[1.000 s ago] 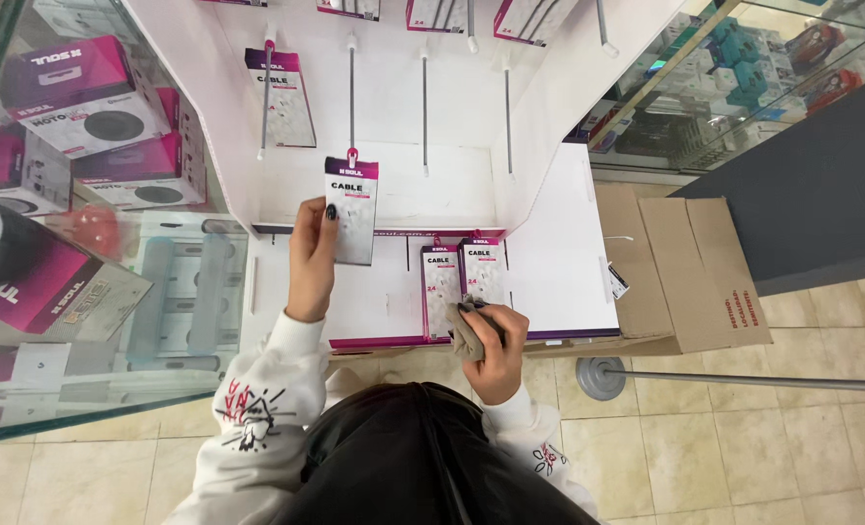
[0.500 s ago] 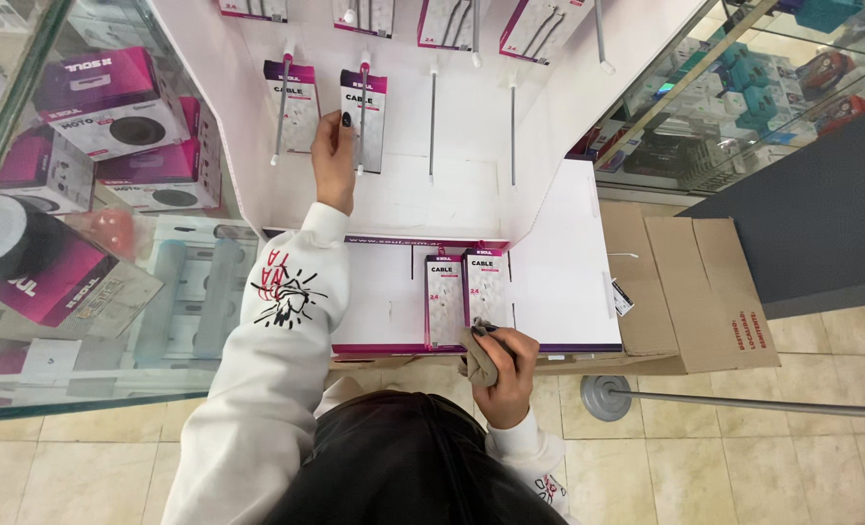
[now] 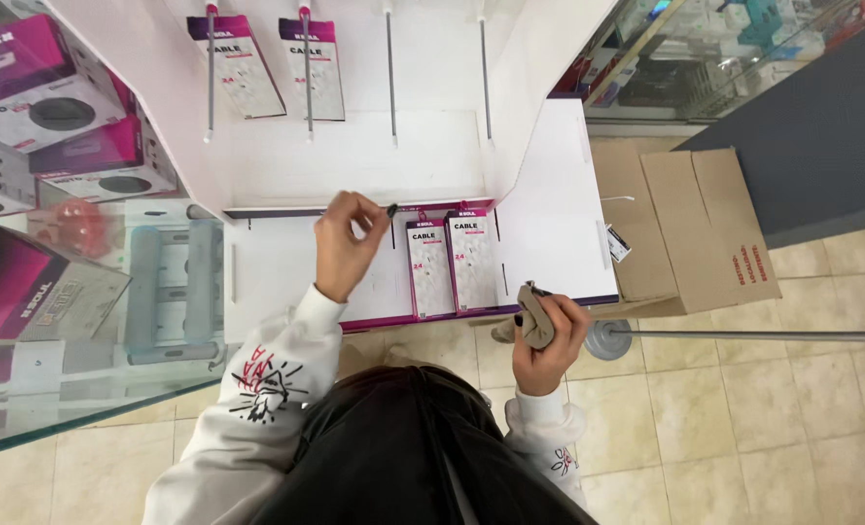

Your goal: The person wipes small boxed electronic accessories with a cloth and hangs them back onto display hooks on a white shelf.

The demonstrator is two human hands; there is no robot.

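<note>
Starting at the left, boxed speakers [image 3: 58,117] in pink and white sit stacked behind the glass case [image 3: 92,321], well apart from our hands. Next comes the white display stand [image 3: 354,156], where two carded cable packs [image 3: 275,66] hang side by side on the upper pegs; the two pegs [image 3: 437,68] to their right are bare.

Our left hand [image 3: 347,248] hovers over the lower shelf, fingers curled in loosely with thumb and forefinger nearly pinched — it holds nothing that we can make out, and its tips sit close to a small dark peg end [image 3: 391,208]. Just right of it, two more cable packs [image 3: 452,262] lie flat on the lower shelf, touching edge to edge.

Those packs look light and fairly stiff (thin card with a clear blister, we judge), so they would likely flex if squeezed mid-face; the pink header near the hang hole seems the sound place to pinch.

Our right hand [image 3: 546,340] is closed around a crumpled grey-beige cloth [image 3: 535,316] — soft, limp, easily bunched — held off the shelf's front edge. Farther right, a flattened cardboard box [image 3: 695,228] lies on the tiled floor.
</note>
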